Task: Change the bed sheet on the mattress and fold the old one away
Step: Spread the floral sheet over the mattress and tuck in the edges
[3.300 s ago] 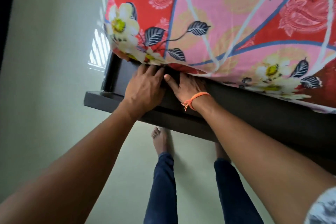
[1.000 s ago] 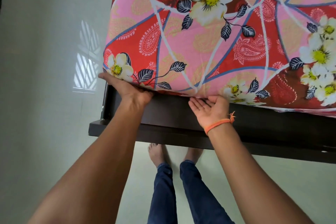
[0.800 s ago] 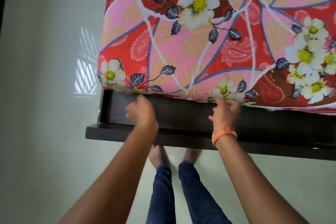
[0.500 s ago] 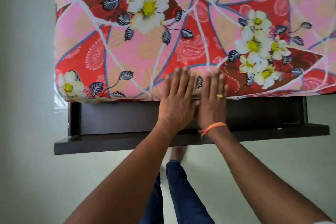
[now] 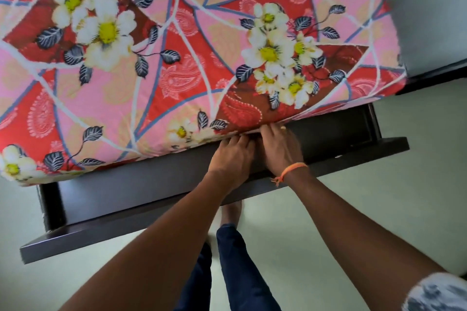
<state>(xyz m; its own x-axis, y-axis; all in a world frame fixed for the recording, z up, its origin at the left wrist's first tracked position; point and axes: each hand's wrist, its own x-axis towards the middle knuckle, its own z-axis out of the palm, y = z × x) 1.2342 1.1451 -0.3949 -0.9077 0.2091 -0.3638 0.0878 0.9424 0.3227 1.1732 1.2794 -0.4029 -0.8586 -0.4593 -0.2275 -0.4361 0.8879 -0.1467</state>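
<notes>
I'm tucking the floral sheet under the mattress at the bed frame: my left hand and right hand press side by side, fingers pushed under its hem (gripping or merely flat, I cannot tell). Next, probably working toward the right corner.

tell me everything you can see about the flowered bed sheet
The bed sheet looks like thin printed cotton: red, pink and peach patches split by white and blue curved lines, with white yellow-centred flowers, dark leaves and paisley marks. It lies stretched smooth over the mattress top and down its near side, above the dark bed frame. The left hand and right hand press side by side at its lower edge, fingertips hidden beneath it.
</notes>
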